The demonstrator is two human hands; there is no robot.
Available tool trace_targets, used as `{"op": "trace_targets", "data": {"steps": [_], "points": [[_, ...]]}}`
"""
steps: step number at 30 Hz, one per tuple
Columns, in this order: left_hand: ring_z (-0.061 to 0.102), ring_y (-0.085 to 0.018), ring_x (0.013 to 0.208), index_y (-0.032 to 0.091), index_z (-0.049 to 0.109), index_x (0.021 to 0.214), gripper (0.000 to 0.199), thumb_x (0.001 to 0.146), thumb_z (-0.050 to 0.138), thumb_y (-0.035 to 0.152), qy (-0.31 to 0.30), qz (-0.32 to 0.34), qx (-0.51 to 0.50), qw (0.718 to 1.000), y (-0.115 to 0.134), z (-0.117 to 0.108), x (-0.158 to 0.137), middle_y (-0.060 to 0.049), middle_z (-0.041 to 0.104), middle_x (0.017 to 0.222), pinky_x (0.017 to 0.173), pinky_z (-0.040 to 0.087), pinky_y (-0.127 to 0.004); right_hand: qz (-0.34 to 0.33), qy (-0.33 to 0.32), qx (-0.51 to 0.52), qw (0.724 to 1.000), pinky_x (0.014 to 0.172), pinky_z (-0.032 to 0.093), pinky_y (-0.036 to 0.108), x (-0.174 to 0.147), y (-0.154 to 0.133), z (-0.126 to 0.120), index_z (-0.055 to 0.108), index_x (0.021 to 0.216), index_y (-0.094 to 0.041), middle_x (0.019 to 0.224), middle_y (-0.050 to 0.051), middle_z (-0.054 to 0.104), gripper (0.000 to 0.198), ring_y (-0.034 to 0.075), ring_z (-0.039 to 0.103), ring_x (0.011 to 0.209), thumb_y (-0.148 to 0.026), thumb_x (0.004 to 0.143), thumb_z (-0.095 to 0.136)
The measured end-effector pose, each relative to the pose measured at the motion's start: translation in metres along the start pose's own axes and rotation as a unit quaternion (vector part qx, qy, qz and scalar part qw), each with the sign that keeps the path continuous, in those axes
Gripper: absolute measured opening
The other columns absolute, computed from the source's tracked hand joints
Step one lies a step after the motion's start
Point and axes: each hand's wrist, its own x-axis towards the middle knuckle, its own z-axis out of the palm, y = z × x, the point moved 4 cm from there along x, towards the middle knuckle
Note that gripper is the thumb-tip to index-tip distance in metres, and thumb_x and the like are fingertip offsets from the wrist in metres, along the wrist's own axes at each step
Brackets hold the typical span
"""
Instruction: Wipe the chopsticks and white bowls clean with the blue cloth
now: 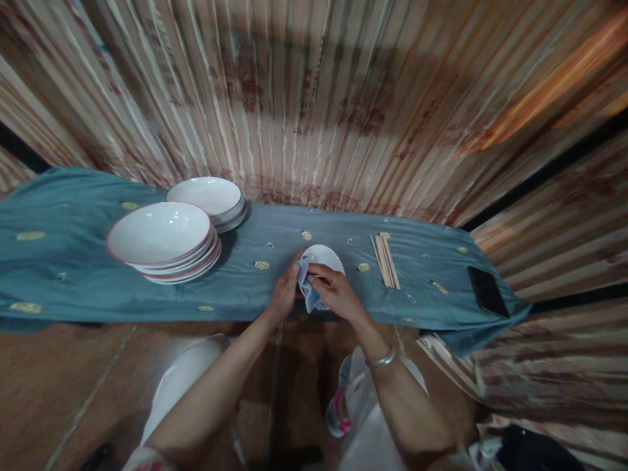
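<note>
The left hand's (283,291) fingers are gripping a white bowl (324,258) by its left side near the worktop's (245,296) front edge; the right hand's (338,293) are pinching a blue cloth (311,297) at it. A loosening left grip risks dropping it. Its mouth is facing broadly upward; being round, it is showing no long axis.

On a teal patterned tablecloth (432,242), I see my left hand (283,294) gripping a white bowl (324,256), my right hand (338,291) holding a light-blue cloth (310,297) against it, between stacked bowls (159,234) and chopsticks (385,261).
</note>
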Motion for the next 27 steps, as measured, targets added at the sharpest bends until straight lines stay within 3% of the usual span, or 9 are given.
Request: {"op": "trace_targets", "data": {"steps": [4,10,14,18,23,27], "points": [[0.048,-0.025,0.125,0.016,0.041,0.139,0.067,0.089,0.027,0.059,-0.013,0.003,-0.005,1.000,0.003,0.001,0.000,-0.007,0.051,0.138,0.102,0.041,-0.037,0.022,-0.046,0.022,0.998,0.082,0.047,0.027,-0.004,0.000,-0.001,0.070,0.096,-0.019,0.096,0.003,0.070,0.021,0.015,0.063,0.089,-0.026,0.084,0.054],[0.042,-0.022,0.131,0.015,0.045,0.135,0.062,0.090,0.029,0.055,-0.007,0.038,0.029,0.999,0.006,-0.001,0.002,-0.006,0.048,0.141,0.111,0.027,-0.034,0.042,-0.099,0.010,0.994,0.079,0.048,0.026,-0.012,0.000,-0.007,0.071,0.090,-0.018,0.092,0.004,0.071,0.016,0.015,0.064,0.085,-0.026,0.078,0.062],[0.042,-0.022,0.130,0.015,0.045,0.136,0.061,0.091,0.030,0.052,-0.004,0.034,0.040,0.999,0.008,-0.001,0.001,-0.006,0.048,0.141,0.111,0.028,-0.034,0.057,-0.148,-0.020,0.987,0.079,0.048,0.026,-0.019,0.004,-0.012,0.071,0.090,-0.018,0.091,0.003,0.071,0.016,0.015,0.065,0.083,-0.025,0.079,0.062],[0.042,-0.023,0.131,0.014,0.046,0.135,0.060,0.091,0.031,0.052,-0.003,0.028,0.028,0.999,0.010,0.000,0.000,-0.007,0.048,0.140,0.110,0.030,-0.036,0.063,-0.179,-0.110,0.976,0.075,0.047,0.024,-0.024,0.008,-0.021,0.071,0.087,-0.019,0.088,0.003,0.072,0.015,0.015,0.065,0.080,-0.023,0.081,0.058],[0.042,-0.025,0.130,0.017,0.045,0.136,0.061,0.089,0.033,0.053,0.002,-0.008,0.020,1.000,0.007,0.000,0.000,-0.007,0.045,0.143,0.105,0.037,-0.039,0.066,-0.170,-0.276,0.944,0.070,0.042,0.024,-0.025,0.006,-0.030,0.070,0.078,-0.017,0.079,0.003,0.070,0.022,0.015,0.063,0.075,-0.018,0.085,0.050],[0.044,-0.025,0.129,0.017,0.044,0.136,0.060,0.090,0.031,0.052,0.004,-0.009,0.018,1.000,0.003,-0.001,0.001,-0.007,0.047,0.142,0.105,0.037,-0.040,0.069,-0.177,-0.256,0.948,0.067,0.042,0.023,-0.026,0.006,-0.030,0.070,0.076,-0.017,0.077,0.003,0.069,0.022,0.015,0.062,0.073,-0.021,0.086,0.050]]}}
